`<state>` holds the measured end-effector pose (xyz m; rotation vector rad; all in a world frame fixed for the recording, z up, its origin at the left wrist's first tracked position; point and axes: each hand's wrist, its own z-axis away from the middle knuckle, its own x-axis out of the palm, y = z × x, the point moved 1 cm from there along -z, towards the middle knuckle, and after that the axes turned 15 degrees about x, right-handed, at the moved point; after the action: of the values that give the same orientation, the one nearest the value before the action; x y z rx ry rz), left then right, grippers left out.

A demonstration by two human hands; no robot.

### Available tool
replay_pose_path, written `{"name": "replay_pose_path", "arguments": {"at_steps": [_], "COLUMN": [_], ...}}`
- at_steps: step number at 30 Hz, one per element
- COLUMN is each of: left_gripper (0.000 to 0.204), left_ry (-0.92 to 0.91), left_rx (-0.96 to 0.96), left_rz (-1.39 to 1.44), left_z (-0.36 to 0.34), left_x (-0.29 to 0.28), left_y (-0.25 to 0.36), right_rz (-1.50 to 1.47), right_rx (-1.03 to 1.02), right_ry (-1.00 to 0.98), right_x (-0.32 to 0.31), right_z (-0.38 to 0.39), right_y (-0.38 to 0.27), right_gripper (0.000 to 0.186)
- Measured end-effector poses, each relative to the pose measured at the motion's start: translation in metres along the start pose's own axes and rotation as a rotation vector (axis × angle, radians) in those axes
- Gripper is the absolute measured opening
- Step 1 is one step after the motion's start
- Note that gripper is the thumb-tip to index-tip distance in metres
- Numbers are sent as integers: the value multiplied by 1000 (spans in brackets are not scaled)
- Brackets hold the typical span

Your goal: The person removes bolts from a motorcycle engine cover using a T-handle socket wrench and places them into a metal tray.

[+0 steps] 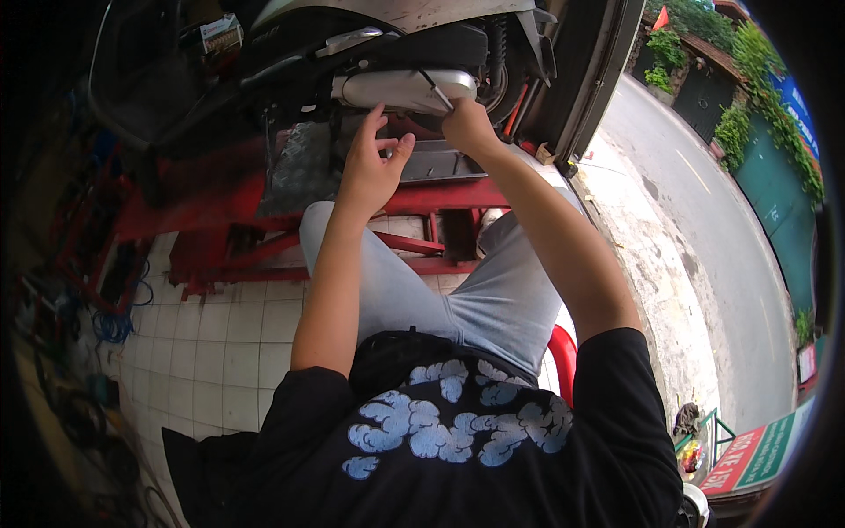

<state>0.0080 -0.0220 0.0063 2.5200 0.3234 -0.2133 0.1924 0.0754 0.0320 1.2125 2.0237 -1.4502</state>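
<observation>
My right hand (468,126) is closed around a slim rod-shaped tool (440,95), with a pale shiny part near the fist and a thin dark end pointing up and left. Its exact kind does not show. The tool crosses in front of the silver muffler (387,86) on the side of a scooter (440,48). Left of it, my left hand (374,167) is raised with fingers apart and holds nothing. Its fingertips are just below the muffler; whether they touch it I cannot tell. Under my hands lies a shallow grey metal tray (440,165).
The scooter stands on a red lift frame (422,198) close to my knees. A red stool (562,363) is under me. Blue hose (113,326) lies coiled on the tiled floor (238,352) at left. A doorway edge (603,84) and street (704,202) are at right.
</observation>
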Motion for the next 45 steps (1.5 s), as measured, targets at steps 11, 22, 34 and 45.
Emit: {"name": "replay_pose_path", "arguments": {"at_steps": [11, 22, 34, 45], "left_gripper": [62, 65, 61, 61], "left_ry": [122, 141, 130, 145], "left_rx": [-44, -55, -84, -88], "left_rz": [54, 80, 85, 77], "left_z": [-7, -5, -7, -7], "left_x": [-47, -58, -60, -64], "left_y": [8, 6, 9, 7], "right_rz": [-1560, 777, -1151, 676], "right_rx": [663, -433, 612, -366], "right_ry": [-410, 105, -436, 9], "right_x": [4, 6, -4, -3], "right_z": [-4, 22, -7, 12], "right_y": [-26, -32, -33, -23], "right_gripper": [18, 20, 25, 28]}}
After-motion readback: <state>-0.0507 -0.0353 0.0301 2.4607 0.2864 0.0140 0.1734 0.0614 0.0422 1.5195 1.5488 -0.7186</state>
